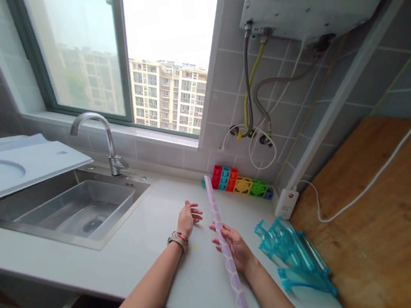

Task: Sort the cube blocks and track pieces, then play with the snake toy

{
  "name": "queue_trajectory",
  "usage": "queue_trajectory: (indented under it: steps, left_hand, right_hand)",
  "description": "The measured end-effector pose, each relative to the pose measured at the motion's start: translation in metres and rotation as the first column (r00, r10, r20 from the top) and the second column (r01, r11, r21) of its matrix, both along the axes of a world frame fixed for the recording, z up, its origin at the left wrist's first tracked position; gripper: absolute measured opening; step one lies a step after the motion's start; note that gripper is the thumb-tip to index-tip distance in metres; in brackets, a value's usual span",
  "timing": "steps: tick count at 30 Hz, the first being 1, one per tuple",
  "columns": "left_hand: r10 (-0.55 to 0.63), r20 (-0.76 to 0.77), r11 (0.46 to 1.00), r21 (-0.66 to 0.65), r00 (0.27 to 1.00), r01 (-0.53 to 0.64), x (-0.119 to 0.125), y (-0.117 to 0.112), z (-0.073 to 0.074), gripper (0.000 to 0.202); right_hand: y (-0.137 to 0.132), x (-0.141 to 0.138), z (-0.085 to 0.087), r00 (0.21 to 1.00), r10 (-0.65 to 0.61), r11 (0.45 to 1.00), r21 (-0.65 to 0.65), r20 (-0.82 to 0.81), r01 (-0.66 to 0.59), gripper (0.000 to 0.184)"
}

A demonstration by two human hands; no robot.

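My right hand (239, 247) is closed around a long, narrow lilac strip with white lines on it (227, 260). The strip runs from near the wall down past the counter's front edge; whether it is a flat panel seen edge-on or a roll, I cannot tell. To the left, my left hand (188, 219) hovers over or rests on the white counter (136, 258), fingers apart and nothing in them. Beyond the strip's far end, a row of coloured plastic pieces (241, 184) lies along the wall. Clear teal plastic pieces (294, 254) are heaped right of my right hand.
A steel sink (144, 188) with a faucet (110, 143) is at the left, partly covered by a white panel (27, 161). A wooden board (382, 209), a power strip (286, 203) and a white cable (383, 167) occupy the right. Hoses (249, 74) hang above.
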State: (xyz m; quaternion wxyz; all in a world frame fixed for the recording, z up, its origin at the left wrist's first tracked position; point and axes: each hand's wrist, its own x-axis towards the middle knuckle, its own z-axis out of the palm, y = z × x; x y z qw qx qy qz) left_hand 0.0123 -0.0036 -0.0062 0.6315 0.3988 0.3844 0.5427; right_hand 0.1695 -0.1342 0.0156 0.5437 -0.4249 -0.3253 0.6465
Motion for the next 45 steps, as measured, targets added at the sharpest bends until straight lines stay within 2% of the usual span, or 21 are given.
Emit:
queue_trajectory:
  steps: [6, 10, 13, 16, 19, 23, 25, 27, 31, 35, 39, 45]
  left_hand:
    - [-0.026, -0.139, 0.996, 0.086, 0.990, 0.038, 0.005, -0.001, -0.003, 0.057]
    - [-0.007, -0.255, 0.985, 0.164, 0.967, 0.050, 0.004, -0.011, 0.003, 0.043]
    - [0.032, -0.353, 0.970, 0.237, 0.935, 0.056, 0.000, -0.029, 0.011, 0.033]
    - [0.042, -0.455, 0.960, 0.266, 0.889, 0.090, -0.006, -0.050, 0.017, 0.026]
    - [-0.003, -0.556, 0.963, 0.224, 0.831, 0.153, -0.010, -0.067, 0.023, 0.032]
    - [-0.056, -0.668, 0.970, 0.141, 0.742, 0.199, -0.014, -0.075, 0.031, 0.040]
    - [-0.050, -0.728, 0.975, 0.112, 0.684, 0.191, -0.021, -0.069, 0.036, 0.038]
    - [-0.020, -0.795, 0.980, 0.103, 0.606, 0.167, -0.034, -0.056, 0.041, 0.031]
    - [0.011, -0.921, 0.988, 0.069, 0.390, 0.136, -0.069, -0.015, 0.055, 0.024]
    - [0.001, -0.985, 0.994, 0.020, 0.171, 0.111, -0.096, 0.017, 0.069, 0.031]
    - [0.003, -1.000, 0.996, 0.003, -0.002, 0.087, -0.107, 0.037, 0.077, 0.033]
    - [-0.017, -0.984, 0.999, -0.025, -0.178, 0.042, -0.109, 0.067, 0.074, 0.035]
  right_hand:
    - [0.010, 0.001, -0.017, 0.989, -0.138, 0.989, -0.054, 0.057, 0.141, 0.043]
    - [0.008, -0.003, -0.019, 0.988, -0.151, 0.988, -0.034, 0.020, 0.152, 0.043]
    - [0.006, -0.006, -0.016, 0.996, -0.074, 0.997, 0.010, -0.041, 0.074, 0.043]
    - [0.003, -0.011, -0.010, 1.000, 0.017, 0.996, 0.085, -0.018, -0.015, 0.045]
    - [-0.002, -0.016, -0.002, 0.994, 0.107, 0.982, 0.157, -0.001, -0.106, 0.045]
    - [-0.010, -0.019, 0.009, 0.957, 0.289, 0.928, 0.246, -0.002, -0.280, 0.045]
    - [-0.011, -0.017, 0.009, 0.948, 0.317, 0.919, 0.247, 0.002, -0.307, 0.047]
    - [-0.009, -0.014, 0.006, 0.962, 0.273, 0.942, 0.206, -0.011, -0.265, 0.047]
    - [-0.003, -0.008, -0.001, 0.983, 0.180, 0.973, 0.152, -0.031, -0.174, 0.050]
    - [-0.002, -0.005, -0.001, 0.977, 0.213, 0.962, 0.171, 0.018, -0.213, 0.052]
    - [-0.001, -0.009, -0.001, 0.969, 0.242, 0.957, 0.151, 0.048, -0.247, 0.052]
    - [0.006, -0.013, -0.006, 0.970, 0.236, 0.962, 0.132, 0.053, -0.241, 0.050]
